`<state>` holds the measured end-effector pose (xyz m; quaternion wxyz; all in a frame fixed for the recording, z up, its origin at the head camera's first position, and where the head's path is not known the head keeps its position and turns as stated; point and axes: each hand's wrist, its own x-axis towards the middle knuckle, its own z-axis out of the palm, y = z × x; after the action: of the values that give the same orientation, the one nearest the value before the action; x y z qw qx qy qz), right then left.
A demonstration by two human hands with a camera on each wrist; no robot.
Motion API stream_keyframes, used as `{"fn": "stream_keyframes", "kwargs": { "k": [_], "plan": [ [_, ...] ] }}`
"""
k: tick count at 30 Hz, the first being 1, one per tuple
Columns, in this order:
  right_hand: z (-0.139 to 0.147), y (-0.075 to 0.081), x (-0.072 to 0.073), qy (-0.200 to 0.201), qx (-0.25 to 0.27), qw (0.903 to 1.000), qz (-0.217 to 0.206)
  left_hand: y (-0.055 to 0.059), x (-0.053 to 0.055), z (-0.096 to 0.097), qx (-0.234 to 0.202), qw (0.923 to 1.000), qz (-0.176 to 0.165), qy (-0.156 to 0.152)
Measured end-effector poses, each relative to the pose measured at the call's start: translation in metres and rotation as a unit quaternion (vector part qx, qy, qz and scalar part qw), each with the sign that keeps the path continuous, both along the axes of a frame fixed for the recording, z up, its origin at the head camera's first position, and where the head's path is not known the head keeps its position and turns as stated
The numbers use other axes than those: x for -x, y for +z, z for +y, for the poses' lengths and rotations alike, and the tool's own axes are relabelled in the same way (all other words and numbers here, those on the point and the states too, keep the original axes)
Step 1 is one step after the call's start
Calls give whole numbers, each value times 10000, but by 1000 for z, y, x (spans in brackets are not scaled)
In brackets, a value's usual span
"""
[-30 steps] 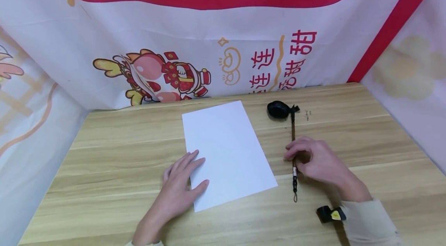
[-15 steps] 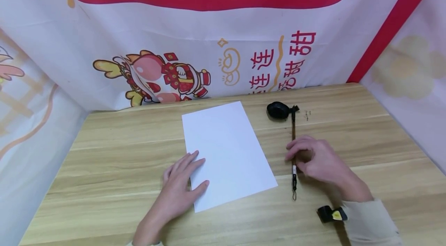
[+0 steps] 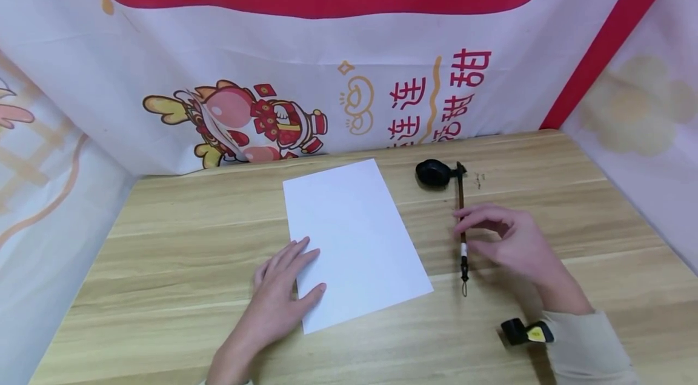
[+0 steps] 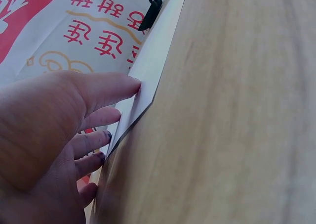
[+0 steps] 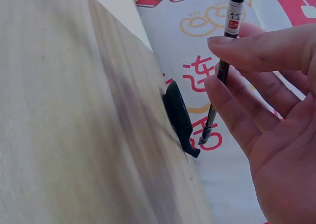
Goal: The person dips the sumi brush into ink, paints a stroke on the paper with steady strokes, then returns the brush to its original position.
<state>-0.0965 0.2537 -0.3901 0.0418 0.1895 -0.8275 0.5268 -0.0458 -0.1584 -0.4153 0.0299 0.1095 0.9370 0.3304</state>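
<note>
A blank white sheet of paper [image 3: 360, 239] lies slanted on the wooden table. My left hand [image 3: 280, 294] rests on its left edge with fingers spread, thumb and fingertips on the sheet. To the right, my right hand [image 3: 515, 245] pinches a brown-handled writing brush [image 3: 461, 194] between thumb and fingers. In the right wrist view the brush [image 5: 233, 19] is off the table, its white label and dark hanging-loop end above the thumb. Its bristle end points toward a black oval inkstone [image 3: 433, 173] with a short side piece; in the head view the two overlap.
Small dark marks [image 3: 479, 180] are on the wooden table [image 3: 207, 239] right of the inkstone. A printed white and red cloth [image 3: 262, 39] stands along the table's back edge, with more cloth at both sides. A black wrist device [image 3: 526, 331] juts from the right sleeve.
The right hand has risen and shifted slightly right with the brush, whose loop end now sits farther from the table's front. The left hand and paper stay put.
</note>
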Motion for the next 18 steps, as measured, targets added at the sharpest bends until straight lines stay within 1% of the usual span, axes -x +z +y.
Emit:
{"fn": "stream_keyframes", "kwargs": {
  "k": [5,9,12,15,18],
  "plan": [
    [1,5,1,204,549,9982,146,0,1,0,-1,10000,-71,15],
    [1,13,-1,335,1000,9944,53,1,1,0,6,10000,-97,17],
    [1,15,-1,469,1365,9895,-20,0,1,0,31,9999,-121,21],
    [1,14,0,630,1838,9809,-120,0,0,0,43,9999,-105,33],
    [0,16,0,561,2153,9743,-349,0,0,1,28,9999,-105,37]
  ]
}}
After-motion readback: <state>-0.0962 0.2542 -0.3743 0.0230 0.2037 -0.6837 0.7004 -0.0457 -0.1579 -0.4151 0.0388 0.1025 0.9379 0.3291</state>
